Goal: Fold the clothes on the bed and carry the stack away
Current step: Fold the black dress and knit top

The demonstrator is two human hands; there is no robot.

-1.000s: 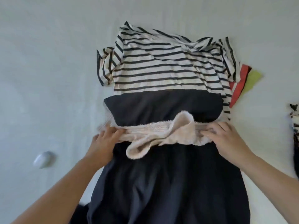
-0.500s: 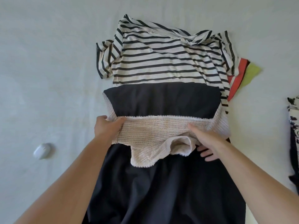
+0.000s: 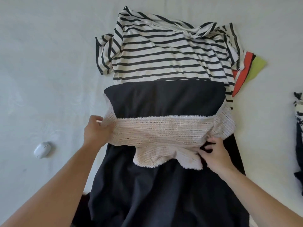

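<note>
My left hand (image 3: 96,131) had its fingers (image 3: 105,128) clamped on the left end of the pale lace garment (image 3: 164,133). My right hand (image 3: 214,154) pinched that garment's lower right edge. The lace piece lay spread across a dark garment (image 3: 164,185), which overlapped a striped shirt (image 3: 164,51) farther up the bed (image 3: 49,63). Red and green fabric (image 3: 246,68) poked out beside the shirt. A small white case (image 3: 42,149) sat on the sheet to my left, and a patterned cloth (image 3: 299,112) at the right edge.
</note>
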